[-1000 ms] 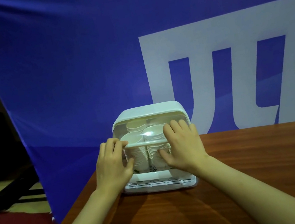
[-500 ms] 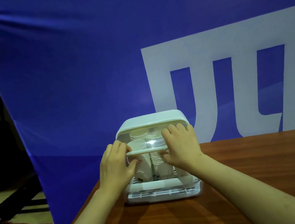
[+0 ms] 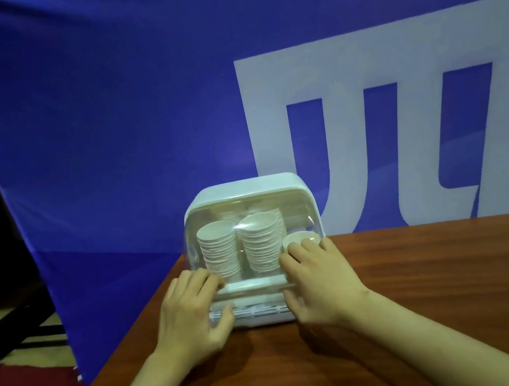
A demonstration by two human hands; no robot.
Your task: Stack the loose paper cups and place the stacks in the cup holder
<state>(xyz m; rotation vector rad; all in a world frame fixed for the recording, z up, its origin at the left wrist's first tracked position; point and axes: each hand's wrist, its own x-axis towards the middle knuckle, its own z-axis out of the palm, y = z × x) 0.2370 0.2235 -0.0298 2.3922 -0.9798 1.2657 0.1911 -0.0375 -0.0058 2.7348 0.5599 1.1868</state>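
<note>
Stacks [image 3: 241,250] stand inside the holder [image 3: 246,194], centre frame; your left hand [image 3: 192,311] and right hand [image 3: 320,283] pinch its lowered cover's bar [image 3: 255,284].

Plastic, paper, wood and cloth

The cup holder [image 3: 247,190] is smooth white plastic with a clear, glossy plastic cover [image 3: 298,219]; the stacked paper cups [image 3: 219,252] look matt white; the worktop [image 3: 446,278] is polished reddish wood grain; the blue backdrop [image 3: 120,124] is matt cloth.
</note>
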